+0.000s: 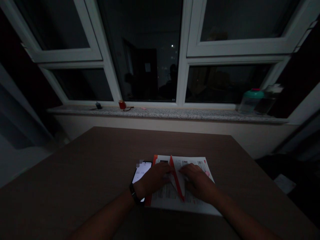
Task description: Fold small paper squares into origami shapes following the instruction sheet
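Note:
A folded piece of red and white paper [178, 183] stands on edge between my hands, its long red side running from far to near. From the left, my left hand [158, 177] grips it with bent fingers, a dark band around the wrist. On the other side my right hand [197, 180] has its fingertips closed at the paper's white flap. Under both hands lies a printed booklet [172, 201] with an orange left edge. A lit phone [141, 173] showing a timer is partly hidden by my left hand and wrist.
The brown table [112, 150] reaches toward a speckled stone windowsill [160, 113]. On the sill stand a small dark bottle [98, 105], a small red jar [122, 104] and a clear container with a teal lid [252, 100]. The room is dim.

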`<state>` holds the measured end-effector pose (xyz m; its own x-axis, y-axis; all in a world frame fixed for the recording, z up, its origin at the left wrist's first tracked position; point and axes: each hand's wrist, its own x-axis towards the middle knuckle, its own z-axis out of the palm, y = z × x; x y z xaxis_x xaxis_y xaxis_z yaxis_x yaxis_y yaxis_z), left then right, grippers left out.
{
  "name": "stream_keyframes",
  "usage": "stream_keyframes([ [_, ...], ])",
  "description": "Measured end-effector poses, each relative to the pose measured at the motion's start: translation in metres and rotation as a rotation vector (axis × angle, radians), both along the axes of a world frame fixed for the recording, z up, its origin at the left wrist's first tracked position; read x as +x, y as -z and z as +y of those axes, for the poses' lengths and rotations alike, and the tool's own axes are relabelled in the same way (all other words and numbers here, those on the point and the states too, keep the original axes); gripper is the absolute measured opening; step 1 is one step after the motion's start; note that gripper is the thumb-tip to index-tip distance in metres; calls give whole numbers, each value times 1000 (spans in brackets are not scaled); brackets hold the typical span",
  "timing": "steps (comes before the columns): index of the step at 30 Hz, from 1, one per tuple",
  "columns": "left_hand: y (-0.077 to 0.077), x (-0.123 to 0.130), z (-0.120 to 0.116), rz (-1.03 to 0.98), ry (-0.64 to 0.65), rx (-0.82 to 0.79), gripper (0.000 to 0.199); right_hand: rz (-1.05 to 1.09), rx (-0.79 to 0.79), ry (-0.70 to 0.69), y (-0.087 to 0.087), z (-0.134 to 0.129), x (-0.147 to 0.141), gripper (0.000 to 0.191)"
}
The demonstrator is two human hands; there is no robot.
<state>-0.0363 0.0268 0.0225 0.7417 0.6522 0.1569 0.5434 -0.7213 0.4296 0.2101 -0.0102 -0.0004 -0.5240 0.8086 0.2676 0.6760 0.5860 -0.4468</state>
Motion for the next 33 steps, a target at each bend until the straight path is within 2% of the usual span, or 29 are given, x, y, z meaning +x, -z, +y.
stream_keyframes([
  [7,-1,4,2,7,-55,-10,17,13,13,12,-1,2,1,26],
  [15,5,5,2,6,-95,4,16,3,39,120,10,11,-2,10],
  [25,9,5,3,53,-94,18,23,-121,65,161,2,15,-4,11],
  [33,13,4,6,61,-26,81,21,-208,93,128,9,17,-1,10],
])
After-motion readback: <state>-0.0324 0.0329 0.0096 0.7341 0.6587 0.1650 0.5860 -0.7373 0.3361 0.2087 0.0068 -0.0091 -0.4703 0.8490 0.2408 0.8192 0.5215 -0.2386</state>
